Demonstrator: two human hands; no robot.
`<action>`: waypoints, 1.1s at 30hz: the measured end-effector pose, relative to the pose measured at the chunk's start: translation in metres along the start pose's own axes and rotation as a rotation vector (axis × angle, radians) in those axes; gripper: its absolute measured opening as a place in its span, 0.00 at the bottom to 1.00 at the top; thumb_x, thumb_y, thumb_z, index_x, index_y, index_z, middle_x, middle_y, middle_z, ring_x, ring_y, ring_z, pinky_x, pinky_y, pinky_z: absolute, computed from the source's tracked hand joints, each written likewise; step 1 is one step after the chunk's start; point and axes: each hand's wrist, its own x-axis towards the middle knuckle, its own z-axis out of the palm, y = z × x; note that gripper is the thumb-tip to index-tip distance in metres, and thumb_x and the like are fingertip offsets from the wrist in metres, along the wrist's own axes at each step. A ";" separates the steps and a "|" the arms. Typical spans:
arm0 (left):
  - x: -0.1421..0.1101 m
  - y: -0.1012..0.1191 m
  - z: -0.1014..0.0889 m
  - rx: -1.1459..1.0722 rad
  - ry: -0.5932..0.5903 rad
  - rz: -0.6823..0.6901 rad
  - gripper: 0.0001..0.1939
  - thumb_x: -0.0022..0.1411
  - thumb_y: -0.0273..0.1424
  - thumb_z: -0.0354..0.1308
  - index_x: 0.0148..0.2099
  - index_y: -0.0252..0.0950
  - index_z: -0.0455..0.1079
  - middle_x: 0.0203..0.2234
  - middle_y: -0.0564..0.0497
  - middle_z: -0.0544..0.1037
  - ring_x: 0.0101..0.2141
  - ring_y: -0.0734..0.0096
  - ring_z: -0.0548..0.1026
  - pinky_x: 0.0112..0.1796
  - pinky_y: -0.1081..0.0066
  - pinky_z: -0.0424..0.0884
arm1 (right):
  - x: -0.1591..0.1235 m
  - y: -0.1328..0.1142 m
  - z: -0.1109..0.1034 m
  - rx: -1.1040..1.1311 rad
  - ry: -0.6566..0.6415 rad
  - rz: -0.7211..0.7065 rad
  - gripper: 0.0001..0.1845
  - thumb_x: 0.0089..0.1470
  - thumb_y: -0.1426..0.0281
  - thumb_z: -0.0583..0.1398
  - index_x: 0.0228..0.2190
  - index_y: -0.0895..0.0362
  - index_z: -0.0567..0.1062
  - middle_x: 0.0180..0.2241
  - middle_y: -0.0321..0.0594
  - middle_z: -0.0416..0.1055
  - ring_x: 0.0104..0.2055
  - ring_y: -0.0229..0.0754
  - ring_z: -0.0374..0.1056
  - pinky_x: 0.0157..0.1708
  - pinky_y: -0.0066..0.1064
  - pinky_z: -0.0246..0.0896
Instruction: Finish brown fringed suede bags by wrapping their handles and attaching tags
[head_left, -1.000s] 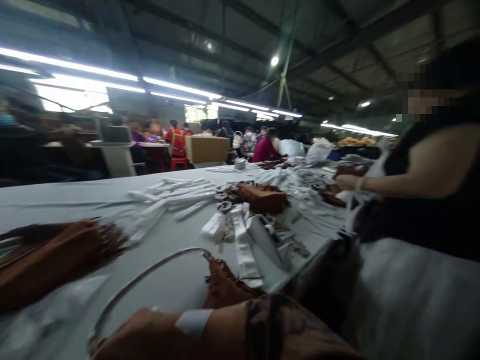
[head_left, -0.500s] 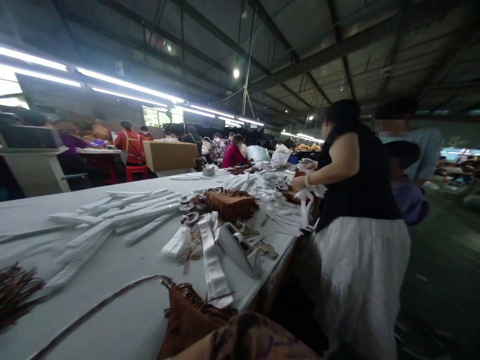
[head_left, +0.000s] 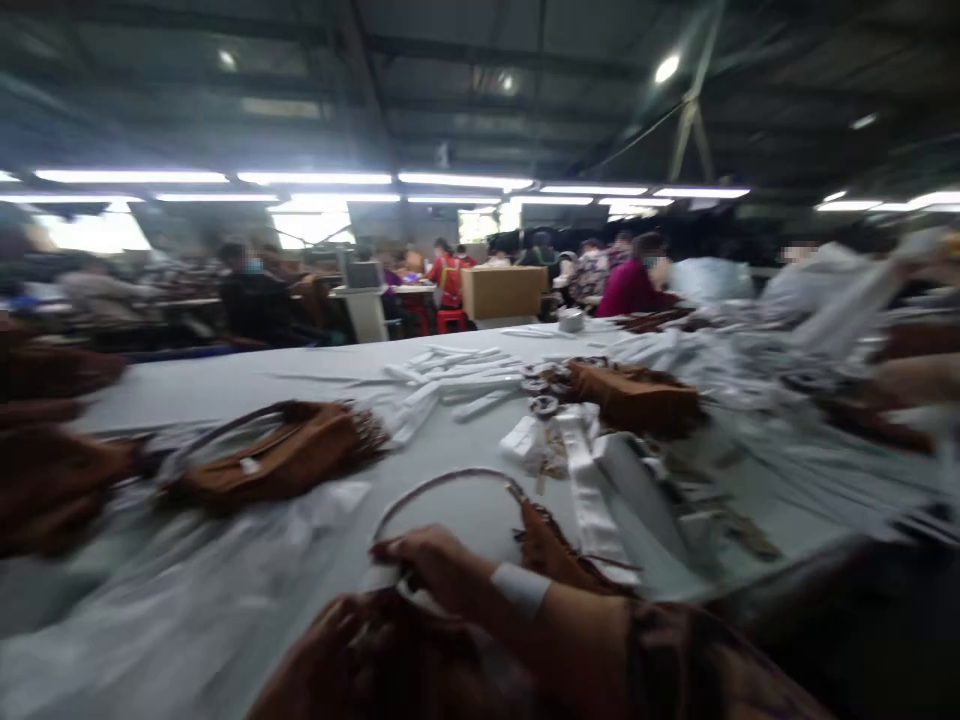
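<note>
A brown fringed handbag [head_left: 559, 550] lies in front of me at the table's near side, its thin curved handle [head_left: 442, 475] arching up to the left. My right hand [head_left: 431, 560], with a white band at the wrist, is closed on the bag near the handle's left end. Lower left, my left hand [head_left: 326, 640] is blurred, its fingers curled against the bag's dark near part. My right forearm hides much of the bag, and the frame's bottom edge cuts it off.
White padded strips [head_left: 457, 375], another brown bag [head_left: 637, 395] and a white tape roll with scraps [head_left: 645, 490] lie on the white table [head_left: 217, 375]. A brown handbag [head_left: 277, 460] sits left beside clear plastic [head_left: 187, 590]. A co-worker's arm [head_left: 915, 380] reaches in at right.
My view has swung left, so the table's things sit farther right. Both my hands have come into view at the handbag; before, only a patterned sleeve showed.
</note>
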 end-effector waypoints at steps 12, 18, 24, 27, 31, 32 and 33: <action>-0.006 -0.011 -0.002 0.048 -0.191 0.167 0.23 0.58 0.39 0.66 0.52 0.30 0.75 0.39 0.40 0.81 0.31 0.69 0.80 0.24 0.79 0.68 | -0.019 -0.003 0.027 0.560 -0.139 0.218 0.30 0.54 0.48 0.61 0.48 0.58 0.76 0.27 0.35 0.72 0.26 0.36 0.63 0.27 0.29 0.57; 0.007 -0.002 -0.012 0.423 0.182 0.310 0.22 0.56 0.45 0.65 0.40 0.28 0.79 0.22 0.46 0.79 0.19 0.77 0.70 0.17 0.80 0.52 | -0.021 0.017 0.022 0.526 -0.100 0.184 0.48 0.42 0.56 0.71 0.61 0.58 0.63 0.31 0.35 0.73 0.26 0.34 0.64 0.26 0.26 0.56; -0.024 0.011 -0.050 0.318 0.307 0.210 0.19 0.48 0.42 0.71 0.32 0.29 0.77 0.23 0.43 0.80 0.19 0.74 0.71 0.18 0.79 0.56 | -0.002 0.019 -0.044 -0.188 0.388 0.006 0.33 0.51 0.67 0.58 0.59 0.60 0.67 0.48 0.50 0.74 0.40 0.45 0.71 0.41 0.39 0.67; -0.048 0.022 -0.075 -0.041 0.336 0.280 0.15 0.43 0.37 0.72 0.29 0.33 0.74 0.21 0.51 0.77 0.16 0.80 0.65 0.17 0.79 0.57 | 0.008 0.017 -0.091 -0.856 0.422 -0.205 0.34 0.52 0.72 0.58 0.61 0.61 0.65 0.58 0.54 0.68 0.59 0.54 0.62 0.60 0.46 0.55; -0.050 0.031 -0.084 0.059 0.509 0.264 0.19 0.49 0.35 0.66 0.44 0.36 0.74 0.34 0.47 0.82 0.25 0.70 0.76 0.21 0.75 0.66 | 0.019 0.015 -0.126 -1.249 0.191 -0.018 0.35 0.50 0.69 0.64 0.60 0.62 0.68 0.46 0.55 0.77 0.52 0.58 0.70 0.52 0.45 0.62; -0.046 0.032 -0.081 0.277 0.570 0.230 0.23 0.53 0.37 0.63 0.51 0.36 0.72 0.36 0.44 0.82 0.29 0.63 0.79 0.23 0.72 0.68 | 0.020 0.015 -0.128 -1.269 0.165 0.022 0.29 0.50 0.69 0.64 0.54 0.62 0.73 0.41 0.55 0.78 0.46 0.57 0.73 0.47 0.44 0.64; -0.041 0.033 -0.075 0.546 0.622 0.209 0.27 0.56 0.40 0.60 0.57 0.34 0.68 0.36 0.42 0.83 0.32 0.57 0.80 0.26 0.68 0.70 | 0.020 0.014 -0.128 -1.276 0.160 0.038 0.21 0.51 0.69 0.63 0.47 0.62 0.78 0.38 0.54 0.79 0.42 0.56 0.74 0.43 0.42 0.64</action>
